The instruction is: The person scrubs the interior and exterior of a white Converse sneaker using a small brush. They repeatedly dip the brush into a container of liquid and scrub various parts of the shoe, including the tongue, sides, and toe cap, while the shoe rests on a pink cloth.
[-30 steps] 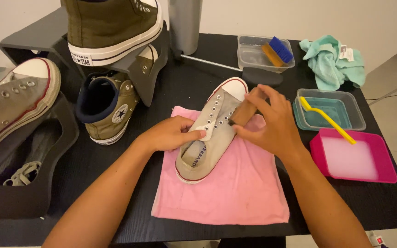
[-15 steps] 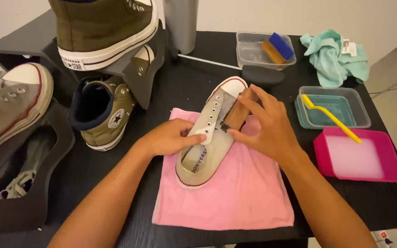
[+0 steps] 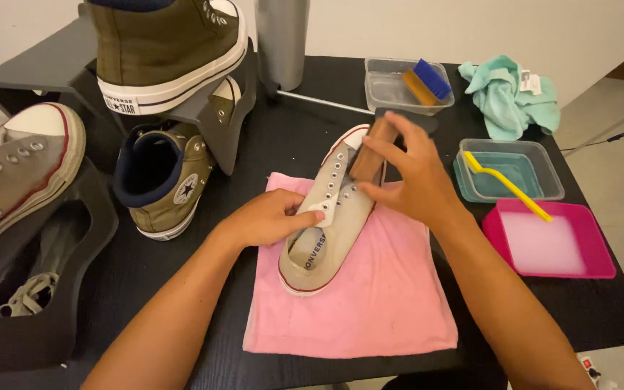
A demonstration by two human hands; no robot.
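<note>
**Shoe being brushed on a pink cloth**

The shoe [image 3: 330, 209], a pale grey low-top without laces, lies on a pink cloth [image 3: 370, 303] on a black table [image 3: 269, 144], toe pointing away. The left hand [image 3: 265, 217] presses on its tongue, fingers curled, pinning it in place. The right hand [image 3: 417, 177] grips a wooden brush [image 3: 371, 148] tilted against the toe end; whether its bristles touch the canvas is hard to tell. To the right stand a teal tub [image 3: 510, 173] with a yellow toothbrush [image 3: 507, 186] and a pink tray [image 3: 547, 242]. This looks like the scrubbing step; the next stroke likely needs steady hold-down pressure.
</note>
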